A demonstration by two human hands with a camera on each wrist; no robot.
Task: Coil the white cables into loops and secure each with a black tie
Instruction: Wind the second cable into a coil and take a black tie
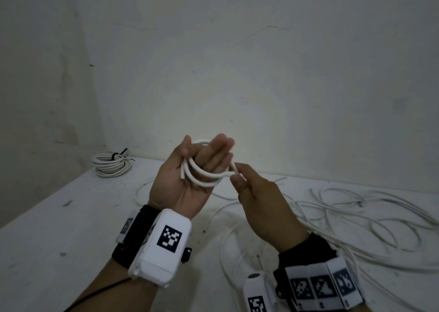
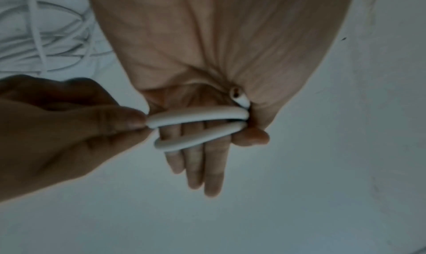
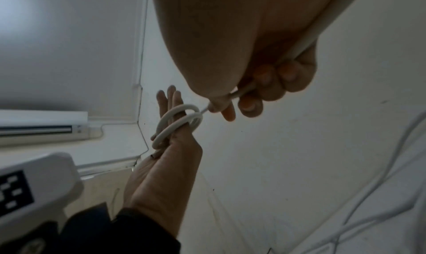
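left hand (image 1: pixel 187 181) at frame centre, raised, palm up, fingers straight; thumb presses two loops of white cable (image 1: pixel 206 177) against the palm, the loops circling the fingers. cut end visible at the thumb base in the left wrist view. right hand (image 1: pixel 259 204) just right of it, thumb and forefinger pinching the same cable where it leaves the loops; remaining fingers curled round the strand. loose cables (image 1: pixel 351 219) sprawl over the table (image 1: pixel 47 240) at lower right. finished coil (image 1: pixel 111 165) with black tie (image 1: pixel 118 154) sits at the table's far left corner.
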